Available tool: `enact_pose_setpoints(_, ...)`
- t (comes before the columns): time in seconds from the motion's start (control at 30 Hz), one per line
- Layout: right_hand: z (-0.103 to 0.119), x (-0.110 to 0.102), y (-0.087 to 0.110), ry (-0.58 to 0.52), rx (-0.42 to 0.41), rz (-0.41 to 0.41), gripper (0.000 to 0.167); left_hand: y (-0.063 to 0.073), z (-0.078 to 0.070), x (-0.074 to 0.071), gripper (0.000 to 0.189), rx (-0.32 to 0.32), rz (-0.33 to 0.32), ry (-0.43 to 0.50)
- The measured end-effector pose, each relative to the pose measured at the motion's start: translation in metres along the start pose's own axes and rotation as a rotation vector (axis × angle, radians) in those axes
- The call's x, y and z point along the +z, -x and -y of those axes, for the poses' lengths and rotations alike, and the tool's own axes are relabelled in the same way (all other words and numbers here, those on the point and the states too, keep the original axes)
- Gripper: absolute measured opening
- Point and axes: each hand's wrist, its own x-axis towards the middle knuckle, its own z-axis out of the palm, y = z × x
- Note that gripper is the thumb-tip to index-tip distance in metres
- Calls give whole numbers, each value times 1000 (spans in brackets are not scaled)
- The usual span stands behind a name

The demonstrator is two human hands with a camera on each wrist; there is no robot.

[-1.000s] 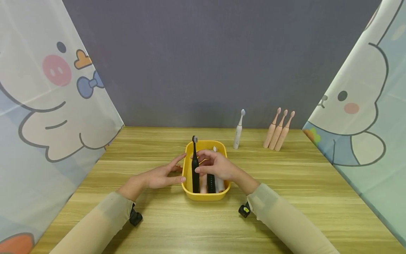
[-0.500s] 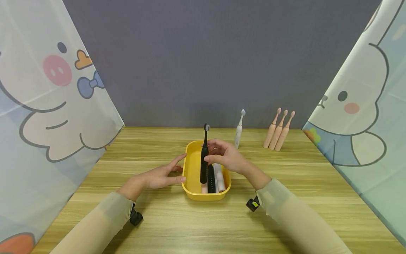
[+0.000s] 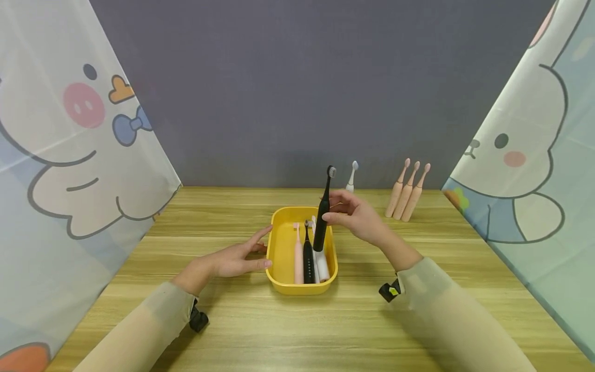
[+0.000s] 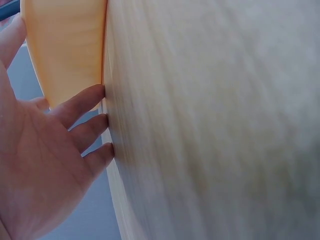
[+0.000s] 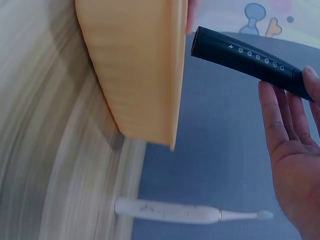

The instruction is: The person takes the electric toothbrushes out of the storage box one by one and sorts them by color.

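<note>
Between thumb and fingers, my right hand [image 3: 360,217] pinches a black electric toothbrush [image 3: 322,222], held upright with its bristles up. In the right wrist view the handle's lower end hangs free, above the level of the bin's rim. My left hand [image 3: 237,258] lies against the left side of a yellow bin [image 3: 277,243], fingers spread; in the left wrist view several fingertips touch the tabletop. Inside the bin lie a pink toothbrush [image 3: 298,258], another black toothbrush [image 3: 308,261] and white ones [image 3: 323,266], partly hidden by the held brush.
Behind my right hand stands a white toothbrush [image 5: 170,211], upright on the table. Farther right, three pink toothbrushes [image 3: 405,199] stand in a row. A grey panel [image 3: 279,103] closes off the back, and printed cloths hang on both sides.
My right hand has lifted the black toothbrush from the bin's left part and carried it up and to the right. The pink toothbrush now shows fully. My left hand stays put.
</note>
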Motion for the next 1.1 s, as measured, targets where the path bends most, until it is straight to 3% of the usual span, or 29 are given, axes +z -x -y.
enact_pose_setpoints(0.3, -4, -29, 11, 54, 13, -100, 48, 0, 3, 0, 101, 7, -1, -1)
enact_pose_setpoints(0.57, -15, -54, 27, 24, 6, -109, 47, 0, 2, 0, 101, 21, 3, 10)
enact_pose_setpoints(0.93, -38, -85, 50, 86, 86, -183, 52, 1, 2, 0, 101, 17, 8, 14)
enact_pose_setpoints(1.1, -46, -98, 62, 193, 152, -242, 60, 0, 2, 0, 101, 24, 10, 15)
